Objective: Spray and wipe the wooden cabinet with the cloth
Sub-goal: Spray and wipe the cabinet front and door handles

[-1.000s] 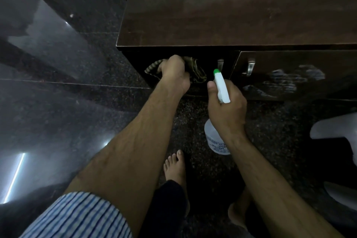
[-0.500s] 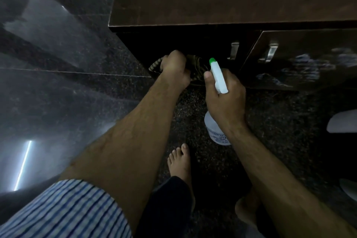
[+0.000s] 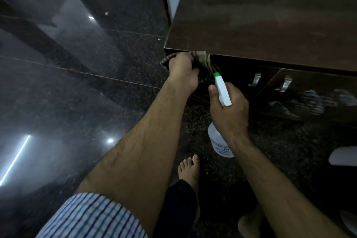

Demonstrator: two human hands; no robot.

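Note:
A dark brown wooden cabinet (image 3: 270,21) stands ahead on the right, its front in shadow. My left hand (image 3: 182,71) grips a striped brownish cloth (image 3: 203,59) and presses it against the cabinet's front left door, just under the top edge. My right hand (image 3: 229,110) holds a white spray bottle (image 3: 222,91) with a green nozzle tip, pointed toward the cabinet front. The bottle's clear body hangs below my hand. Pale spray streaks (image 3: 313,100) show on the right door.
Two metal handles (image 3: 256,79) sit on the cabinet doors. A glossy black granite floor (image 3: 77,83) spreads to the left. My bare feet (image 3: 190,168) stand below the hands. A white object (image 3: 343,155) lies at the right edge.
My left hand has moved the cloth up from the lower part of the door to just under the cabinet's top edge. The camera tilted, showing more of the cabinet top.

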